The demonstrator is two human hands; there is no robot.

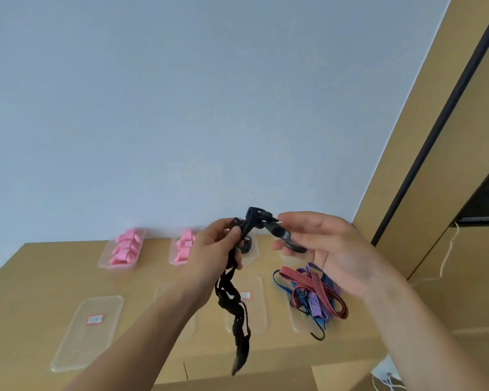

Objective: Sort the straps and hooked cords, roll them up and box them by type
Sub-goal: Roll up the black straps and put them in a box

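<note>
I hold a black strap (232,300) up above the table. My left hand (215,249) grips it near its upper end, and the rest hangs down in twisted loops. My right hand (319,249) pinches the black buckle end (280,235) between thumb and fingers. Below my right hand a tangle of hooked cords (314,294), red-striped, blue and purple, lies on the tan table (40,277). Two clear boxes at the back hold rolled pink straps, one on the left (123,248) and one beside it (184,246).
Clear lids lie flat on the table, one at the left front (88,331) and one in the middle (254,306). Another clear box (251,249) sits behind my hands, partly hidden. A white wall rises behind the table. A tan panel with a dark edge stands at the right.
</note>
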